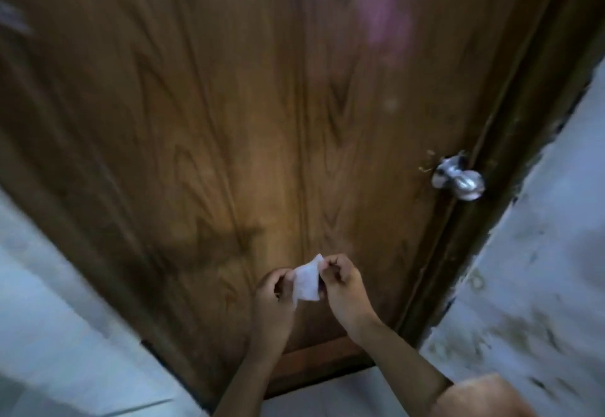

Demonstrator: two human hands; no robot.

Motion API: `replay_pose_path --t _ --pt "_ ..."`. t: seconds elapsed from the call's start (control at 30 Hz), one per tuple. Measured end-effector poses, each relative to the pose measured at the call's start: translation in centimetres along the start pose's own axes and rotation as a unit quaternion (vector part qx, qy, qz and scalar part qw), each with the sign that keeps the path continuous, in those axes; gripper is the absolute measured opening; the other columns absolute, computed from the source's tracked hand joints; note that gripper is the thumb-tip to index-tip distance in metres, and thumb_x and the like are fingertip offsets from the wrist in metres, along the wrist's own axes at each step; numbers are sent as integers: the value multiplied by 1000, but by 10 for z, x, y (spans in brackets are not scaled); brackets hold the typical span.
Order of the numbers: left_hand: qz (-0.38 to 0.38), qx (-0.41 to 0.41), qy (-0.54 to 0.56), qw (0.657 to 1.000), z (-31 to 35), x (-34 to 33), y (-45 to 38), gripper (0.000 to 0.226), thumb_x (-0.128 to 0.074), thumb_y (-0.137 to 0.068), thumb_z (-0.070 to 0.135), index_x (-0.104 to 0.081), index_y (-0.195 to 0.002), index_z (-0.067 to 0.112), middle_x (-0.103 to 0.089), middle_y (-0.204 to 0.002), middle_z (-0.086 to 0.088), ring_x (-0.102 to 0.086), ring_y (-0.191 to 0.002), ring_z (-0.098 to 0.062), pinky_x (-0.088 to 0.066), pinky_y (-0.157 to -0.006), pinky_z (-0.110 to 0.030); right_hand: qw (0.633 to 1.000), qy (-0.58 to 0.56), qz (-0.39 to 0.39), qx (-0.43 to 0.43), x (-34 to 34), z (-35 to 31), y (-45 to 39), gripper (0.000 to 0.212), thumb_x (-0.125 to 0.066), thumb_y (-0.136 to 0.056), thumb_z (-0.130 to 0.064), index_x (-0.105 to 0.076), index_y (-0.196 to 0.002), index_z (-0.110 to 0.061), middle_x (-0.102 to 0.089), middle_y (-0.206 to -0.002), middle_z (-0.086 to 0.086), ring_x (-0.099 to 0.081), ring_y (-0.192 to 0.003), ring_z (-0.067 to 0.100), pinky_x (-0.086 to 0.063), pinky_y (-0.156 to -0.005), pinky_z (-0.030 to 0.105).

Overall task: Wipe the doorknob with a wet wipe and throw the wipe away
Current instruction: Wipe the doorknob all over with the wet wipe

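A: What are the hands doing?

B: Both are raised in front of the door, close together. The left hand (pixel 278 289) and the right hand (pixel 343 280) each pinch an edge of a wet wipe (pixel 307 281) between thumb and fingertips, the other fingers curled in. The wipe hangs between them, partly unfolded.

A: What is the wipe like?

B: White, thin and soft, a small crumpled sheet with one corner sticking up above the right hand's fingers. Its surface detail is blurred.

A: And the doorknob?

B: The doorknob (pixel 460 179) is up and to the right of the hands, well apart from them, untouched by either. It is round, shiny silver metal on a round plate, set near the door's right edge.

A: What lies beyond?

B: The wooden door (pixel 212 122) fills the space behind the hands, brown with a strong wavy grain and a glossy finish; the hands' shadow falls on it to their left. A dark door frame (pixel 510 171) runs along past the knob. Further right is a pale wall (pixel 540 269), rough and stained with dark patches. Left of the hands is another pale wall (pixel 49 285), smoother.
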State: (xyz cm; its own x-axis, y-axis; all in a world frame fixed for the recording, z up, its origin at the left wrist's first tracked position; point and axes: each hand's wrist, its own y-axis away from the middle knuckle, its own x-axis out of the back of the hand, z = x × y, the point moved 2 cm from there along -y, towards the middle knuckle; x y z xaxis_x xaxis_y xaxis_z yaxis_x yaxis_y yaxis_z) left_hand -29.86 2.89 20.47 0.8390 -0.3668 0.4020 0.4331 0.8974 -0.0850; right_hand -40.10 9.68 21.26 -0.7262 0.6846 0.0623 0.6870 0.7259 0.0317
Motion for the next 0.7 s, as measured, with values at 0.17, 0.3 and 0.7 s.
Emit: replay_pose_path --t 0.17,0.3,0.7 --pt "-38 -87 40 995 62 -60 -9 12 -46 -93 23 -57 -89 22 -59 -76 13 -57 -71 -1 -43 -56 -6 997 -26 62 27 73 -20 -17 11 -45 -93 -16 -54 -87 -16 -58 -82 0 -58 -79 15 -49 -68 21" --pt "-93 -90 80 988 100 -105 -14 14 -48 -93 20 -57 -83 25 -61 -78 9 -58 -74 -4 -41 -60 -8 992 -46 116 6 122 -25 -27 12 -42 -95 -15 -53 -92 -13 -55 -81 0 -52 -77 12 -42 -67 22" --pt "-236 -111 108 959 167 -181 -20 8 -56 -88 23 -59 -81 22 -60 -72 5 -58 -57 4 -41 -47 -7 979 -47 174 95 223 -59 -42 18 -45 -93 -12 -53 -90 -28 -62 -84 -3 -61 -75 9 -51 -63 19"
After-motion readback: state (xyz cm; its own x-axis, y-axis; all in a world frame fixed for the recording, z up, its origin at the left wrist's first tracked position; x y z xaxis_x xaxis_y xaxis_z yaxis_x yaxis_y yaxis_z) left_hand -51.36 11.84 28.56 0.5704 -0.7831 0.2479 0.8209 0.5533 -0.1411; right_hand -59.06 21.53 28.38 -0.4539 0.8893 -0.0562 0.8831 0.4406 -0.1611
